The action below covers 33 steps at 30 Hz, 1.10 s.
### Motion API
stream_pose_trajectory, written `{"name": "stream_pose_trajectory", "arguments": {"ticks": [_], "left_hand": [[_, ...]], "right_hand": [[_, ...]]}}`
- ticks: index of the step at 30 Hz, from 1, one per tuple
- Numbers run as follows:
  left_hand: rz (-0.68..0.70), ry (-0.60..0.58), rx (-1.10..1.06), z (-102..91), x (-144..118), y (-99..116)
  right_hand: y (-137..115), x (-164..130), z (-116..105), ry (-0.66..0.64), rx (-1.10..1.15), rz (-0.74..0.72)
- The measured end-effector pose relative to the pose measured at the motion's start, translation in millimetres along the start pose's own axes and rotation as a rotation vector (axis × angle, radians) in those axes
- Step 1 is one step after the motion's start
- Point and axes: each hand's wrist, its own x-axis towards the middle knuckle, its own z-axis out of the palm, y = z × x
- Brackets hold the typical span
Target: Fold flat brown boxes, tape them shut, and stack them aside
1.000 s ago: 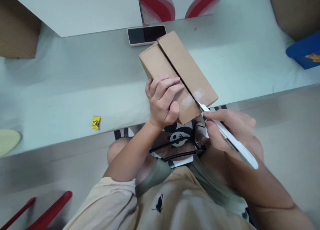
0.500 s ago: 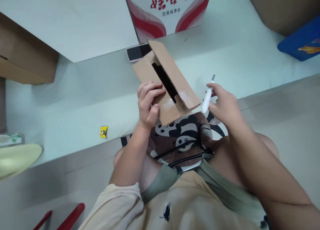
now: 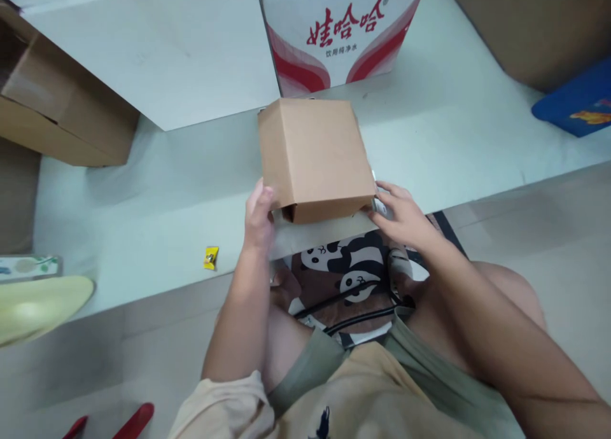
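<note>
A plain brown cardboard box (image 3: 315, 156) stands near the front edge of the pale table (image 3: 157, 197), an unbroken side facing me. My left hand (image 3: 259, 217) grips its near left corner. My right hand (image 3: 401, 213) holds its near right corner, fingers spread along the edge. A white utility knife (image 3: 377, 203) shows as a sliver between the box and my right fingers; I cannot tell whether the hand holds it.
A red-and-white printed carton (image 3: 338, 32) stands right behind the box. An open cardboard box (image 3: 57, 108) sits far left, a brown one (image 3: 525, 25) and a blue item (image 3: 573, 105) far right. A yellow wrapper (image 3: 210, 257) lies near the table's edge.
My right hand lifted the knife off the box's seam and the flaps parted. The box has since been turned so a plain side faces me, and both hands now hold its near corners.
</note>
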Motion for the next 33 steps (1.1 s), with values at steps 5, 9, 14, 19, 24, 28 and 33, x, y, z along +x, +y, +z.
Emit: {"name": "stream_pose_trajectory", "arguments": {"ticks": [5, 9, 14, 19, 24, 28, 33], "left_hand": [[-0.019, 0.133, -0.108, -3.4, 2.2, 4.8], [-0.040, 0.137, -0.113, -1.7, 4.8, 4.9], [0.000, 0.105, -0.002, -4.4, 5.3, 0.6], [0.015, 0.119, 0.122, -5.4, 3.8, 3.4], [-0.069, 0.105, 0.048, -2.8, 3.8, 10.2], [-0.115, 0.129, -0.118, -9.3, 15.5, 3.5], [-0.007, 0.013, 0.145, -9.3, 28.8, -4.0]], "right_hand": [[-6.7, 2.4, 0.0, 0.086, 0.333, -0.002], [-9.3, 6.3, 9.2, 0.093, 0.557, 0.001], [-15.8, 8.9, 20.6, 0.155, 0.638, 0.129], [-24.2, 5.7, 12.7, 0.308, 0.547, 0.219], [-23.5, 0.8, 1.1, 0.344, 0.694, 0.227], [-14.9, -1.4, 2.5, 0.419, 0.798, 0.300], [-12.2, -5.6, -6.3, 0.563, 0.845, 0.254]]}}
